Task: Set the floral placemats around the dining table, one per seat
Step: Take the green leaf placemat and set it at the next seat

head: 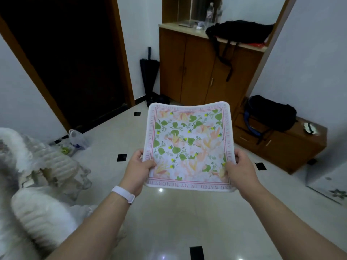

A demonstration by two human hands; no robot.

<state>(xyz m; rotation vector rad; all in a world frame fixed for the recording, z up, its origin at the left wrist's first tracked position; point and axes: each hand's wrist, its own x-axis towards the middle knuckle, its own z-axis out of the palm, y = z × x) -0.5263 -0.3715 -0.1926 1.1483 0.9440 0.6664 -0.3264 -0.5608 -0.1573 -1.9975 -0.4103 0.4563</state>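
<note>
A square floral placemat, white with green leaves, orange flowers and a pink lettered border, is held flat in the air above the tiled floor. My left hand pinches its near left edge, thumb on top. My right hand pinches the near right edge the same way. A white band sits on my left wrist. At the far right edge shows a corner of a white surface with a floral pattern on it; I cannot tell whether it is the dining table.
A wooden cabinet with a black bag and a bottle on top stands ahead. A low wooden unit with a black backpack is to the right. A dark doorway, a folded umbrella and plastic bags lie left. White fluffy cushions fill the left foreground.
</note>
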